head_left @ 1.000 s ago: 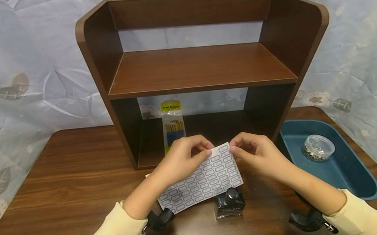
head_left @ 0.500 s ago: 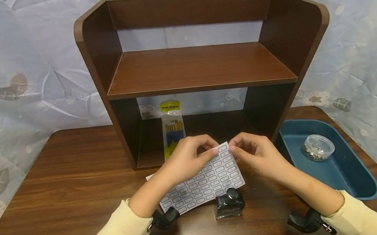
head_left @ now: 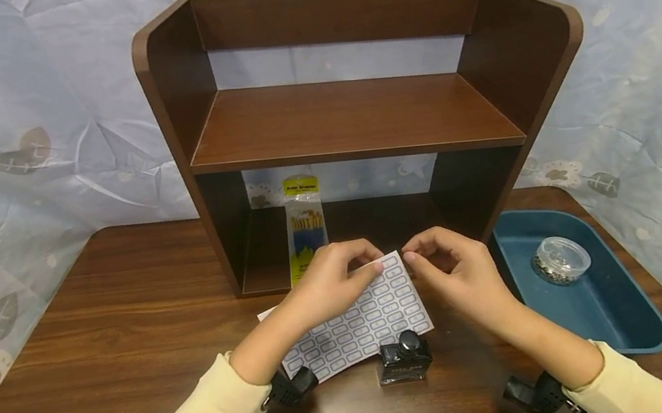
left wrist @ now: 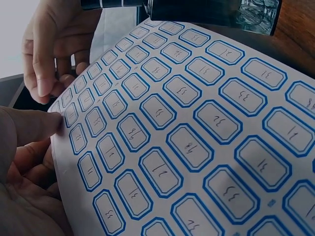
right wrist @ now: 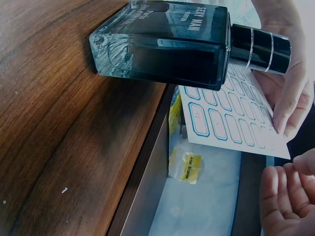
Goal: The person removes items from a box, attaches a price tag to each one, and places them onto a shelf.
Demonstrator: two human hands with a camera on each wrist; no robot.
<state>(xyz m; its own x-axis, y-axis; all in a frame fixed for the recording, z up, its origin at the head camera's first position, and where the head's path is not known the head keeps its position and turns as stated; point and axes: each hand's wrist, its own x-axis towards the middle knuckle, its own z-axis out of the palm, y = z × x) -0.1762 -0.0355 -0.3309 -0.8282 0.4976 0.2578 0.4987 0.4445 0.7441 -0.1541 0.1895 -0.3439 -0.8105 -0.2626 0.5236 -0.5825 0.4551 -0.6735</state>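
My left hand (head_left: 330,280) pinches the upper edge of a white sheet of sticker labels (head_left: 382,315), thumb in front and fingers behind. Rows of blue-framed labels with small numbers cover the sheet (left wrist: 167,110). By the sheet's upper right corner is my right hand (head_left: 457,273), its fingers loosely bent. A narrow gap parts its fingertips from that corner in the right wrist view, and nothing shows between them. Below the sheet's lower edge stands a dark glass perfume bottle (head_left: 403,364) with a black cap, lettered "SEXY MAN" on its face (right wrist: 162,44).
A brown two-tier shelf (head_left: 349,119) stands behind the hands. A pack of artist brushes (head_left: 307,229) leans in its lower compartment. At right, a blue tray (head_left: 634,309) holds a round clear container (head_left: 560,261) with small metallic pieces. Patterned cloth hangs behind the wooden table (head_left: 127,321).
My left hand has slid right along the sheet's upper edge, closer to the corner. The right hand's fingertips, at the corner before, have moved slightly away from it.
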